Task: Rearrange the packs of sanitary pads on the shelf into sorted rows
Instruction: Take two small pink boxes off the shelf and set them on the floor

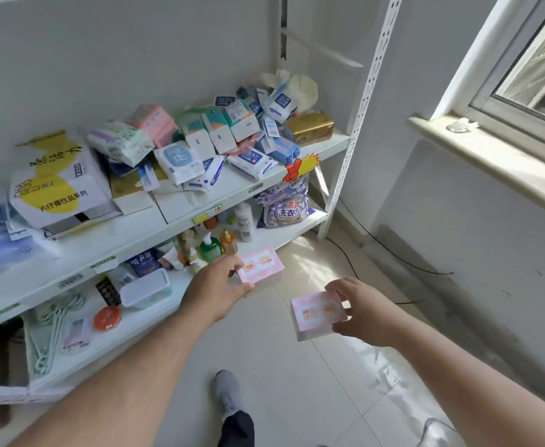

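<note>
R-hand pink pack: long axis up-right.

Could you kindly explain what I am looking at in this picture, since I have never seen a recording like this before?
This is one picture from a camera worn on a person's head, looking down at their own bare arms. No machine is involved. The left hand holds a pink pack, and the right hand holds a second pink pack, both above the tiled floor. Ahead stands a white shelf piled with a jumble of packs; bottles stand on the level below.
</note>
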`<state>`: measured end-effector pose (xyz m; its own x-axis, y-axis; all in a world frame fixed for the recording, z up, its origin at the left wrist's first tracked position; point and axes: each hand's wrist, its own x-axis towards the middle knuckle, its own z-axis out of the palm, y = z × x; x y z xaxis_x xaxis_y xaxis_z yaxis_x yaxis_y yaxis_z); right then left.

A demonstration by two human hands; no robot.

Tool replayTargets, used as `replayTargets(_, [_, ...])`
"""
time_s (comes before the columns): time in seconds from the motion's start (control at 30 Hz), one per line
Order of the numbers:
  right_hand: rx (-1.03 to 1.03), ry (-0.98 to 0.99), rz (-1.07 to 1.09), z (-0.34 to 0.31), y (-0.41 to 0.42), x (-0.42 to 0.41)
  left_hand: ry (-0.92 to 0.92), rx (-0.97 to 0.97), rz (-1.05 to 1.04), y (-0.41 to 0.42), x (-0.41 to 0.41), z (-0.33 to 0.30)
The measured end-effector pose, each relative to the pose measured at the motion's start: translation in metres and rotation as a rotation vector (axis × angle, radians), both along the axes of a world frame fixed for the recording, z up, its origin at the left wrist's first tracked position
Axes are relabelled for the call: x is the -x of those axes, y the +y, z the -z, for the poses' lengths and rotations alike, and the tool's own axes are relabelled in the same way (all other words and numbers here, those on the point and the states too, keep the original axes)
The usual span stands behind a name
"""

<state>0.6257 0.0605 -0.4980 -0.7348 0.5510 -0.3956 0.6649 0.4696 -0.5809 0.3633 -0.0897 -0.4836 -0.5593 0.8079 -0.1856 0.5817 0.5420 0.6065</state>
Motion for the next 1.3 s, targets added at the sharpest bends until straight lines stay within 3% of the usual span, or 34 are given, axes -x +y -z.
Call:
replayTargets(0.33, [0.089, -0.09, 0.126, 0.091, 0.019, 0.099, -0.172, 0.081, 0.044, 0.042, 0.106, 0.108])
replayTargets(0.67, [0.103, -0.152, 0.09, 0.199, 0.079, 0.136, -0.257, 0.111, 0.031, 0.101, 0.13, 0.234])
replayTargets(1.3, [0.037, -0.192, 0.007, 0.656, 0.168, 0.145, -0.374, 0.037, -0.17, 0.197, 0.091, 0.685])
